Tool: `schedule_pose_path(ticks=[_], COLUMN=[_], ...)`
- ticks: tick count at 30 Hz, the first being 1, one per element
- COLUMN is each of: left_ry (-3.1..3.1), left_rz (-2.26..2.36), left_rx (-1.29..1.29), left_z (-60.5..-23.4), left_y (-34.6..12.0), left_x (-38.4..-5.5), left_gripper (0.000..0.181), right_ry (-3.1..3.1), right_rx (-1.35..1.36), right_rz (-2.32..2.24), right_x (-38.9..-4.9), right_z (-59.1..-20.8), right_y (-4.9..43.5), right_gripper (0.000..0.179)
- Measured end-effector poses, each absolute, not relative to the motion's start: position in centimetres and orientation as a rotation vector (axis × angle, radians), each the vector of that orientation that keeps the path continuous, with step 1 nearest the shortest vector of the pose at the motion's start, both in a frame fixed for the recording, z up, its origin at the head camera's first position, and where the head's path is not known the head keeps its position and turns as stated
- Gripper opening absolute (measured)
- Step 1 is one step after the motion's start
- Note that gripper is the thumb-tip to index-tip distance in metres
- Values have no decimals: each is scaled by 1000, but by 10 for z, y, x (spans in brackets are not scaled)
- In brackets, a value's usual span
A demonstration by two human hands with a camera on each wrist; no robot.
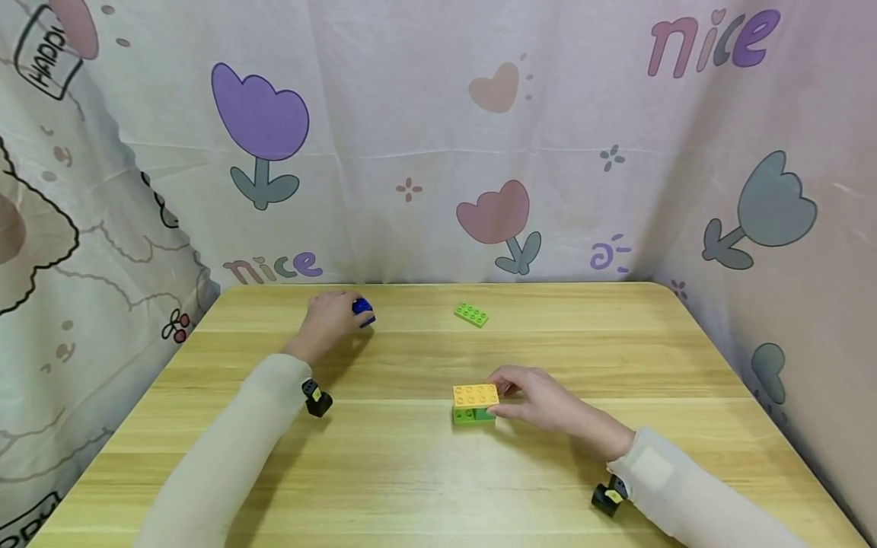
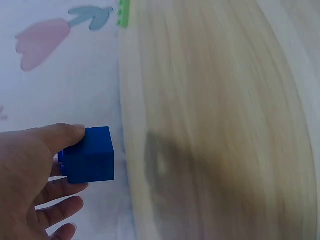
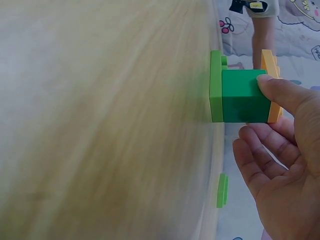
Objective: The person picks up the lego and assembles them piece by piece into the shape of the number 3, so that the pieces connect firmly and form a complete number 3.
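- Nearest me to watch, the left hand [image 1: 329, 316] has its thumb and fingers pinched on a blue toy building block [image 2: 92, 155], thumb on one side, forefinger behind; the remaining fingertips curve away, spread a little apart.
- That block, studs upward, is near the back edge of the table [image 1: 384, 487], left of the middle, and looks raised off the wood, its shadow falling apart from it.
- The right hand [image 1: 537, 399] grips the right end of a small stack: the thumb tip lies on the dark green block [image 3: 245, 97] where it meets the yellow studded plate [image 1: 476, 396], with fingers round the far side and the others loosely bent.
- The stack stands in the middle of the table: a light green base plate [image 3: 216, 95] on the wood, the dark green block on its right end, the yellow plate on top; bare base studs show at the left.
- Behind the stack, near the back edge, lies a loose light green plate [image 1: 471, 314] with two rows of studs.
- Pale sleeves [image 1: 253, 426] and small black wrist cameras [image 1: 317, 398] cover the wrists.
- Round the table hangs a cloth [image 1: 384, 91] printed with tulips, hearts and "nice".
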State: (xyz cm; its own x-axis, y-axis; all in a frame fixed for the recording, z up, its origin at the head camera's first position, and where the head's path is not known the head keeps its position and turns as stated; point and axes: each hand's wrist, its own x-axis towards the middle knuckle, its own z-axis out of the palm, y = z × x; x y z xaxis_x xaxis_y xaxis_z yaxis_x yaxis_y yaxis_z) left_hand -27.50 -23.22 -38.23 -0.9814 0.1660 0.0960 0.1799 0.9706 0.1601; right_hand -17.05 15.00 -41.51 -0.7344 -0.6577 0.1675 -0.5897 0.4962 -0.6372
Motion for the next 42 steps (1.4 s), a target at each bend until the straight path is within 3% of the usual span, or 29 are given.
schedule_pose_path(ticks=[42], left_ry=[-2700], left_rz=[-472], left_rx=[-879], left_z=[-350], left_y=[-128], left_x=[-193], left_gripper=[44], right_ry=[2668], right_rx=[-1100], right_rz=[-1041], right_x=[-169], right_z=[-414], right_y=[148], right_gripper=[32])
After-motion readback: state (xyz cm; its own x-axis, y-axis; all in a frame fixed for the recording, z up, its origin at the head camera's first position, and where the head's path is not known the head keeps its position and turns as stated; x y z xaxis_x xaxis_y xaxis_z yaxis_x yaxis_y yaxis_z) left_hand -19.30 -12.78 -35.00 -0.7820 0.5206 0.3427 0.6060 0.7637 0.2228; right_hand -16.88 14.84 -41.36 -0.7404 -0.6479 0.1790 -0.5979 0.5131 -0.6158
